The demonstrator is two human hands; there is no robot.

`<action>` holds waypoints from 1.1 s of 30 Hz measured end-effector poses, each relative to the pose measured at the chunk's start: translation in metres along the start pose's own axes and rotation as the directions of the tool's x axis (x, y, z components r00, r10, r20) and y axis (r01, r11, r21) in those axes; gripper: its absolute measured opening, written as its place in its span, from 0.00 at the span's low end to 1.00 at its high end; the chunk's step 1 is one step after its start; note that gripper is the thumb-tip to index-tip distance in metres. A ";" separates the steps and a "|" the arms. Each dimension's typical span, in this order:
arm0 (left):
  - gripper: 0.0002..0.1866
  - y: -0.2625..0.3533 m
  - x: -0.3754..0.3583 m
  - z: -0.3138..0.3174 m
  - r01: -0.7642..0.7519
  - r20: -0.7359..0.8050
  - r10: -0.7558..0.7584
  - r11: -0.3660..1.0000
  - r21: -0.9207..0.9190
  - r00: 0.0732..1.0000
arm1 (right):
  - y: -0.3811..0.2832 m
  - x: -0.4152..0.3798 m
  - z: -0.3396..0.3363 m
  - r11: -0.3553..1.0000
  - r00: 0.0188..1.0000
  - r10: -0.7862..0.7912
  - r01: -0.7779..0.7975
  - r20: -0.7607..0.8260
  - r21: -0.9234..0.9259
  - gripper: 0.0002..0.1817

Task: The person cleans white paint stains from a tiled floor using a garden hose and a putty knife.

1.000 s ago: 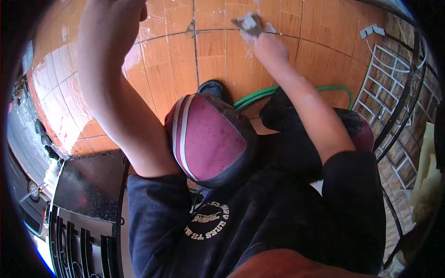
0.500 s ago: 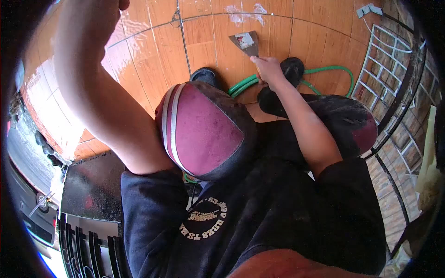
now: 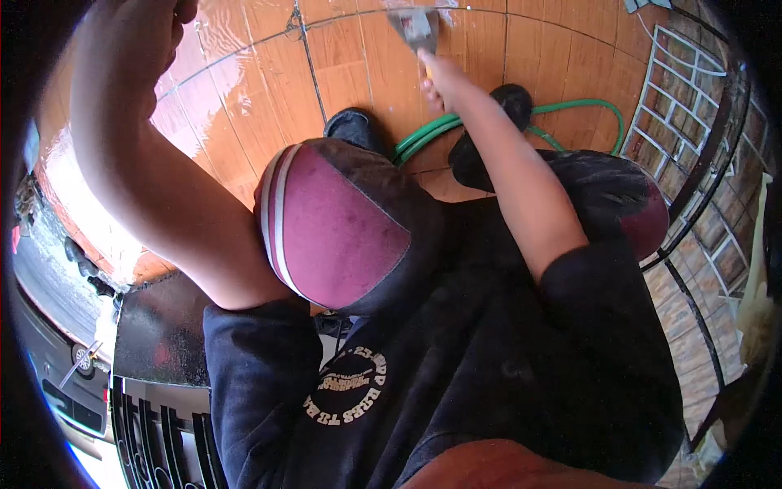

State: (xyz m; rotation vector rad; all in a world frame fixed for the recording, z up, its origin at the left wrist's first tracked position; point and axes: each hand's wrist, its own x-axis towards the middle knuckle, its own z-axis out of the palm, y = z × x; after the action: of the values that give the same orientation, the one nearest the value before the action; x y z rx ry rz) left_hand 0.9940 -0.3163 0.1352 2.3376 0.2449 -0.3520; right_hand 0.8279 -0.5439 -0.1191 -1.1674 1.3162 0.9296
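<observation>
A paint scraper (image 3: 416, 31) with a wide metal blade and a yellowish handle is in my right hand (image 3: 447, 85), fingers closed round the handle. The blade points away from me over the wood-look tile floor (image 3: 342, 73), at a whitish smear near a tile joint. My left arm reaches forward on the left, and my left hand (image 3: 184, 13) is mostly cut off by the top edge, only a bit of its fingers showing. Wet, shiny tiles lie beneath and beside that hand.
A green hose (image 3: 582, 103) curves across the floor around my dark shoes (image 3: 350, 130). On the right stands a white metal grid (image 3: 680, 90) beside a black curved bar. At the left are a black panel (image 3: 159, 334), black ironwork (image 3: 167, 440) and a parked car (image 3: 61, 359).
My right hand has moved forward and slightly left with the scraper, whose blade now overlaps the whitish smear. My left arm has shifted a little left and forward.
</observation>
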 end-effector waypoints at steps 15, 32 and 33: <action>0.20 -0.055 0.011 0.048 -0.143 0.620 -0.065 0.949 0.281 0.782 | 0.020 0.002 0.015 0.934 0.981 0.086 -0.141 0.175 0.329 0.22; 0.22 -0.044 0.006 0.054 -0.111 0.599 -0.079 0.956 0.273 0.797 | -0.009 0.009 -0.039 0.976 0.998 0.060 -0.065 0.032 0.210 0.26; 0.22 -0.048 0.005 0.053 -0.186 0.607 0.003 0.953 0.239 0.795 | -0.009 0.007 -0.037 0.984 0.999 0.046 -0.041 -0.022 0.171 0.25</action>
State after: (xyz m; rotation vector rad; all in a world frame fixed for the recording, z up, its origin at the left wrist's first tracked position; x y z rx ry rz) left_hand 0.9762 -0.3196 0.0663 2.3616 -0.2563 -1.1200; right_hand 0.8288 -0.5830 -0.1214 -1.0249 1.4185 0.8177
